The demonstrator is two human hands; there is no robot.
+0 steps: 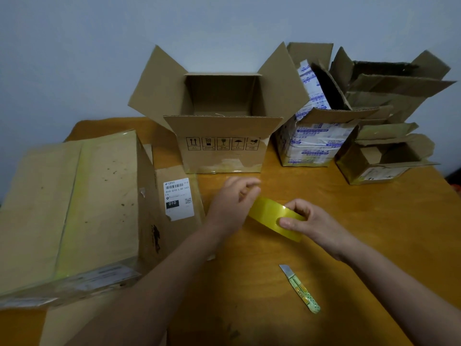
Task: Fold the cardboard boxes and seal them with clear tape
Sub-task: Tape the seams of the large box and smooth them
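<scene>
A roll of yellowish clear tape hovers over the middle of the wooden table. My right hand grips the roll from the right, thumb across its outer face. My left hand pinches at the roll's far left edge, fingers curled at the tape's end. A large closed box with a taped seam lies at the left. An open box with all flaps up stands at the back centre.
A small utility knife with its blade out lies on the table near my right forearm. A flattened cardboard piece with a white shipping label lies by the large box. Several open, worn boxes crowd the back right corner.
</scene>
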